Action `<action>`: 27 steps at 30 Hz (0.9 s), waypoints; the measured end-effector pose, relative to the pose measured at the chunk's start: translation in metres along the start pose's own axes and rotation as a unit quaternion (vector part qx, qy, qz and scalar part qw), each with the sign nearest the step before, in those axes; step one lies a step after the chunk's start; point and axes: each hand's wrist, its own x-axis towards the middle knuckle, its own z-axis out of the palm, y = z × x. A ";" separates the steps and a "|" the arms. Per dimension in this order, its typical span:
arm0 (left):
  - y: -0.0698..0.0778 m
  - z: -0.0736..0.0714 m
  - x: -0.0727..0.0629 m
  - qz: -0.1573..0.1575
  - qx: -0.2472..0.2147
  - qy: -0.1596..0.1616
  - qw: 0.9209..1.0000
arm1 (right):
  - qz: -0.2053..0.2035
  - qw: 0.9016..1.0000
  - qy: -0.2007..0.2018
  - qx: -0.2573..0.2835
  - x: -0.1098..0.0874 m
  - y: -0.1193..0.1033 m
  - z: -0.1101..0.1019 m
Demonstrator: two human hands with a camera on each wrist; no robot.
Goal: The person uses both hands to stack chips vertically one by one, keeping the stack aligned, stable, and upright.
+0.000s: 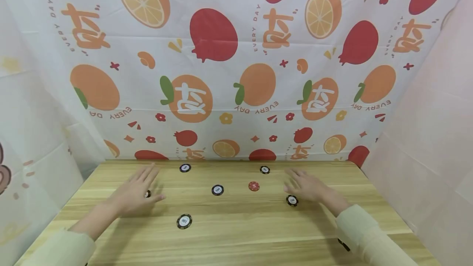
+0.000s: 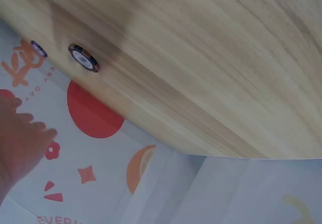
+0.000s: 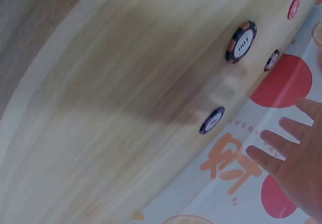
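Note:
My left hand (image 1: 134,192) hovers over the left part of the wooden table (image 1: 236,233), fingers extended. A black poker chip (image 1: 147,194) peeks out beside its thumb. In the left wrist view, two chips lie under that hand, the nearer black chip (image 2: 84,58) showing its white centre. Over the right side, my right hand (image 1: 304,184) spreads its fingers above the wood and holds nothing. Just below it lies a black-and-white chip (image 1: 292,200). A purple-edged chip (image 3: 212,120) shows in the right wrist view but is hidden by the hand in the head view.
Between the hands lie a red chip (image 1: 253,186) and several black ones, including a chip (image 1: 217,190) at centre and another chip (image 1: 184,221) nearer me. One dark chip (image 1: 343,244) lies by the right sleeve. A fruit-printed curtain (image 1: 221,93) borders the table's far edge.

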 end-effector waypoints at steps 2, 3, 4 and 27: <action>0.002 0.003 0.001 0.034 -0.009 0.008 0.999 | -0.009 1.000 -0.003 -0.006 0.001 0.000 0.003; 0.004 0.004 0.001 0.049 -0.010 0.011 0.999 | -0.011 1.000 -0.006 -0.005 0.001 -0.001 0.004; 0.006 0.006 0.002 0.063 -0.008 0.015 0.998 | -0.011 1.000 -0.012 -0.007 0.001 -0.001 0.005; 0.063 0.033 0.007 0.174 -0.138 -0.121 0.968 | -0.048 0.997 -0.058 0.019 -0.003 -0.001 0.020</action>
